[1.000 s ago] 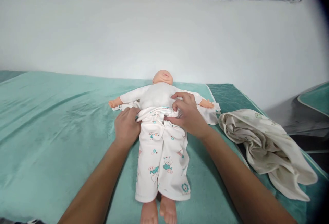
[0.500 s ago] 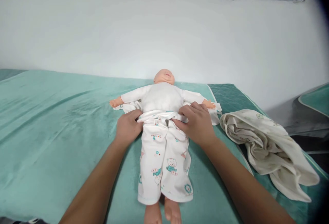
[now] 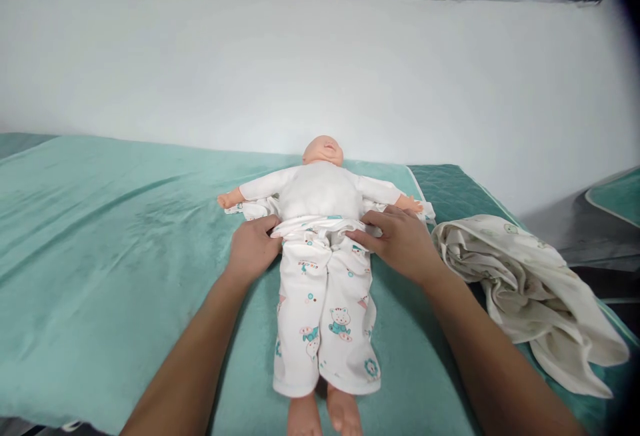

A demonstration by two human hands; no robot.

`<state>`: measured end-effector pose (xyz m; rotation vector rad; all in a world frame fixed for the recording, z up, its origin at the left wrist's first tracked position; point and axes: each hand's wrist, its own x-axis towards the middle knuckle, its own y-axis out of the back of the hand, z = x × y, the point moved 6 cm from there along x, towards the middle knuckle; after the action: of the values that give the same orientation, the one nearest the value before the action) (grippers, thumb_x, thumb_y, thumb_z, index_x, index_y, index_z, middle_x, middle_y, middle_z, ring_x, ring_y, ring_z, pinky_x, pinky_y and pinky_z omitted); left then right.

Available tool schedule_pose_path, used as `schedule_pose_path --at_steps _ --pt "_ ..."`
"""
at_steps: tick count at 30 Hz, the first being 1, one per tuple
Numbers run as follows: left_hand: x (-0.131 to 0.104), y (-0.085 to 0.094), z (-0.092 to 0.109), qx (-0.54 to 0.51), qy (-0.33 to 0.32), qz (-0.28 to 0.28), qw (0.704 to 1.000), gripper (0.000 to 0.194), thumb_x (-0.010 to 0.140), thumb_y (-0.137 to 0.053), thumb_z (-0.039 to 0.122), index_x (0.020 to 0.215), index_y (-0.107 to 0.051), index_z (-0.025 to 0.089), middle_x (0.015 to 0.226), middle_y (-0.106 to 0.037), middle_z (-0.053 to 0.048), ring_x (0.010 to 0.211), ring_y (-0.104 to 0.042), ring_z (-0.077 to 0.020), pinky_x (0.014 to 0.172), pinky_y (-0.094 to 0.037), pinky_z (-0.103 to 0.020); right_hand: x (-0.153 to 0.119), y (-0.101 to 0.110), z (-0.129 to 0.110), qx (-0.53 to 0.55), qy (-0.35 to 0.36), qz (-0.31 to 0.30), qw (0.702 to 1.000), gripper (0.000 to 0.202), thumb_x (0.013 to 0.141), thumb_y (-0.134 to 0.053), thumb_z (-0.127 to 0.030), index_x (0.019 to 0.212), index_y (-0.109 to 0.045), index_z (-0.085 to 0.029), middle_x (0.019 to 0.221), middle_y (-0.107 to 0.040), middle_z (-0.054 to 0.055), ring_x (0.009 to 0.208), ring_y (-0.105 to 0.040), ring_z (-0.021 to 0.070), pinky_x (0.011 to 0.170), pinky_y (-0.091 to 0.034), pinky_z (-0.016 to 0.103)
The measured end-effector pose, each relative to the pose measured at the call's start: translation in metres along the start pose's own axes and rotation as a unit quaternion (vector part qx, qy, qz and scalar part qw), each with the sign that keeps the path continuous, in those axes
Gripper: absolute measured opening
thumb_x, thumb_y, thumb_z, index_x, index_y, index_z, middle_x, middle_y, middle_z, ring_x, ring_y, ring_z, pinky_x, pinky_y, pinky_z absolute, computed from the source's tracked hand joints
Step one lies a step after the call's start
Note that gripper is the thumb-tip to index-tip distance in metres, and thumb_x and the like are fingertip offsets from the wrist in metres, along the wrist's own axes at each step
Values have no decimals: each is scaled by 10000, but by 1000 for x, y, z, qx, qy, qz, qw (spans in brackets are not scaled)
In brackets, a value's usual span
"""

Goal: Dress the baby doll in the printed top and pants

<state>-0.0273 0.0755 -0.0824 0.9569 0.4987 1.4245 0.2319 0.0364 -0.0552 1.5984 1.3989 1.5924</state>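
Note:
A baby doll (image 3: 320,189) lies on its back with arms spread and its head toward the wall. White pants (image 3: 325,316) printed with small animals cover its legs, and the bare feet stick out at the near end. At the waistband's left side, my left hand (image 3: 254,246) pinches the fabric between thumb and fingers. On the right side my right hand (image 3: 397,239) grips the same waistband, thumb lying over the front. White printed cloth (image 3: 257,208) shows beneath the doll's arms. The fingertips of both hands are partly hidden.
A light green cover (image 3: 125,256) spreads under the doll, with a darker quilted pad (image 3: 450,186) at the right. A crumpled cream cloth (image 3: 530,289) lies right of my forearm. Behind the doll's head rises a white wall (image 3: 300,69).
My right hand has shifted slightly right along the waistband, which now sits flatter at that side. My left hand keeps its hold. The whole view has slid a little.

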Motion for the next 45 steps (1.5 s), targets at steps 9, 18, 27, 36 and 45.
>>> schedule_pose_path --at_steps 9,18,27,36,45 --pt "1 -2 -3 -17 7 -20 1000 144 711 -506 227 585 -443 195 593 -502 26 613 -435 -145 572 -257 -278 -6 -13 24 68 -57 -122 988 446 860 -527 -691 984 -683 -292 781 -685 10 744 -626 211 670 -383 316" --pt "4 -5 2 5 -21 -27 999 76 728 -498 247 677 -525 197 669 -552 14 665 -468 -157 598 -266 -278 -16 -22 33 244 -96 -200 944 594 740 -719 -579 1233 -590 -272 1063 -665 28 927 -617 214 799 -460 309" --pt "5 3 -1 95 60 53 992 163 746 -520 299 620 -474 206 641 -582 -16 643 -498 -180 577 -209 -290 -9 -22 35 13 -138 -62 988 424 769 -690 -586 1015 -619 -248 836 -676 12 739 -588 205 593 -288 273" --pt "11 2 -2 91 89 79 989 112 795 -478 292 752 -553 221 663 -597 -45 671 -526 -213 571 -216 -288 -12 -19 23 -13 -209 21 978 405 824 -628 -579 701 -477 -224 603 -539 -16 584 -462 157 553 -197 272" --pt "-21 9 -2 -53 73 91 992 130 713 -560 226 843 -562 226 693 -588 41 644 -493 -150 596 -320 -254 -12 -31 22 250 -157 -52 954 271 857 -601 -492 997 -579 -262 669 -506 -64 598 -434 129 576 -301 253"
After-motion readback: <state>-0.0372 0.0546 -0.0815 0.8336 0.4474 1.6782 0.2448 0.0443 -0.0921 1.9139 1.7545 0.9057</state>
